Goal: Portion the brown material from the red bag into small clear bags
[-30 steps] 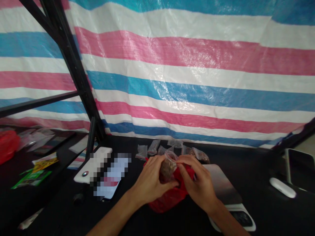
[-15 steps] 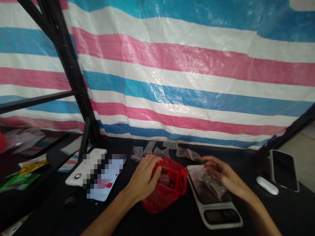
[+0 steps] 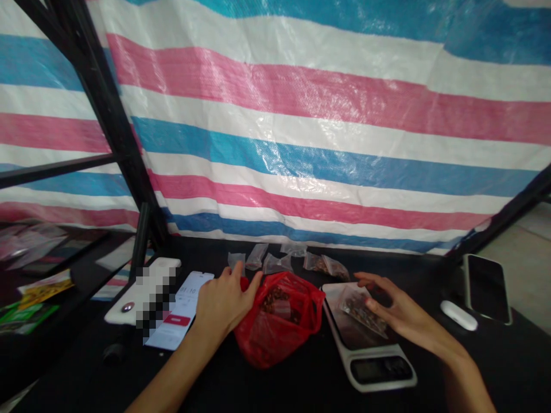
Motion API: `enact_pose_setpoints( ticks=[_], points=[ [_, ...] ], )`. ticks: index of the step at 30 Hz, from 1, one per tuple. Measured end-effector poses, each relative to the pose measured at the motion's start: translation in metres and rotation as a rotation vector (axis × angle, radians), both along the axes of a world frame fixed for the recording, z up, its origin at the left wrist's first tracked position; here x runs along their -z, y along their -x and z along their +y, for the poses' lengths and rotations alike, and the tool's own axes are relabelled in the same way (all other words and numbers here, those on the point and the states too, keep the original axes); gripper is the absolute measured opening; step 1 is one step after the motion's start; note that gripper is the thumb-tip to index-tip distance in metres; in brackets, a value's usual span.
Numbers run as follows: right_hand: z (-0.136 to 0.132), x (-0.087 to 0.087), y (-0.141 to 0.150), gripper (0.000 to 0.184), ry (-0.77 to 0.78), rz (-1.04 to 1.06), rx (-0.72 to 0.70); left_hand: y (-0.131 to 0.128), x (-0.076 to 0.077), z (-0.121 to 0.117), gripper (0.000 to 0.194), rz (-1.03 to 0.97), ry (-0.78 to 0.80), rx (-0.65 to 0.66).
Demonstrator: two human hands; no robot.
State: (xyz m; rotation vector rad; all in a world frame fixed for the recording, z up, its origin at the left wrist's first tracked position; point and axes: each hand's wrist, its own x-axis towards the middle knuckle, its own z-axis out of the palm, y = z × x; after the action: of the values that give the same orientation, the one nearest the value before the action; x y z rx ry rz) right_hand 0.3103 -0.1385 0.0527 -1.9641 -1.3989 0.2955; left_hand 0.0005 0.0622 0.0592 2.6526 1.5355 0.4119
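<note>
My left hand is open, its fingers stretched toward a small clear zip bag at the back of the table. A red plastic bag with its mouth spread stands just right of that hand, and brown bits and a pale packet show inside. On the kitchen scale lies a clear zip bag of dried brown bits. My right hand is over the scale's right side, fingers apart, its thumb at the filled bag's edge. Whether the thumb touches the bag I cannot tell.
More clear zip bags and two filled ones lie along the back. Left are a lit phone and a white device; right, a white case and another phone. A black metal frame rises at left.
My left hand has left the red bag's rim and moved left, fingers extending. The filled bag rests on the scale with my right fingers more spread. The view has shifted slightly.
</note>
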Motion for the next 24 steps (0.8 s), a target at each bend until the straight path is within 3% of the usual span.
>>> enact_pose_setpoints(
  ticks=[2, 4, 8, 10, 14, 16, 20, 24],
  points=[
    [-0.003, -0.003, 0.005, 0.057, 0.078, -0.029, -0.051, 0.002, -0.001, 0.003, 0.054, 0.036, 0.103, -0.062],
    [-0.003, -0.004, 0.010, 0.058, 0.130, -0.071, -0.095, 0.003, 0.001, 0.004, 0.054, 0.001, 0.215, -0.037],
    [-0.002, -0.007, 0.015, 0.059, 0.187, -0.110, -0.151, -0.003, 0.015, -0.003, 0.030, -0.309, 0.389, 0.170],
    [-0.002, -0.008, 0.016, 0.061, 0.202, -0.111, -0.154, -0.008, 0.022, -0.008, 0.033, -0.532, 0.457, 0.278],
    [-0.002, -0.010, 0.018, 0.067, 0.225, -0.120, -0.112, -0.013, 0.026, -0.011, 0.034, -0.990, 0.389, 0.337],
    [-0.002, -0.011, 0.019, 0.069, 0.226, -0.129, -0.098, -0.012, 0.023, -0.010, 0.034, -1.107, 0.303, 0.322],
    [-0.001, -0.008, 0.022, 0.065, 0.236, -0.139, -0.103, -0.006, 0.020, -0.007, 0.048, -1.043, 0.165, 0.291],
    [0.000, 0.002, 0.021, 0.056, 0.237, -0.163, -0.096, -0.004, 0.020, -0.006, 0.056, -0.801, 0.205, 0.157]
  ],
)
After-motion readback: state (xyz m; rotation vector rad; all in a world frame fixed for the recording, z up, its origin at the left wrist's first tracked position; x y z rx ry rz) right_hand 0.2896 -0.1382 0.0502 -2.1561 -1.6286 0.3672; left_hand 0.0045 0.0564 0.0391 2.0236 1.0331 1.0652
